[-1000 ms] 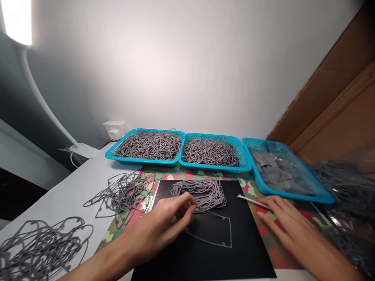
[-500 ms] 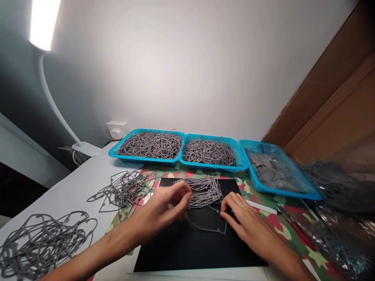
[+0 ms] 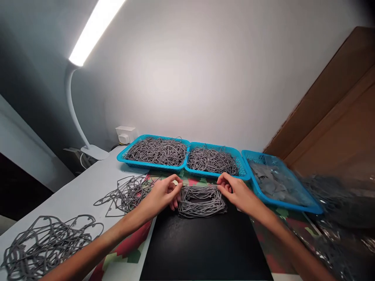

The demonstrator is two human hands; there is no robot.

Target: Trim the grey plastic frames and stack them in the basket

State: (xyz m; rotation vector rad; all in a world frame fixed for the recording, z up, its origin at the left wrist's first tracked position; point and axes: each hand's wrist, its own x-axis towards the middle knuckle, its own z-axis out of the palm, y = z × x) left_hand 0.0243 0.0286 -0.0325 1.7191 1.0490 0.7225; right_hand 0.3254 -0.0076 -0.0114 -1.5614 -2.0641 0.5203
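A stack of thin grey frame-shaped gaskets point(image 3: 202, 200) lies at the far edge of a black mat point(image 3: 205, 246). My left hand point(image 3: 162, 195) pinches the stack's left side with curled fingers. On the other side, my right hand point(image 3: 236, 191) grips the stack's right end the same way. Both hands hold the stack between them, squaring its edges. No single loose gasket shows on the mat in front of the stack.
Three blue baskets stand at the back: two point(image 3: 156, 154) point(image 3: 215, 160) full of grey gaskets, one point(image 3: 278, 179) with grey flat pieces. Loose gasket tangles point(image 3: 125, 191) point(image 3: 47, 244) lie left on the table. A camouflage sheet point(image 3: 129, 253) lies under the mat. A white lamp point(image 3: 84, 50) stands at the left.
The single gasket that lay on the mat has been put on the stack. My right hand came in from the right, and both hands now grip the stack's ends. The camera tilted up.
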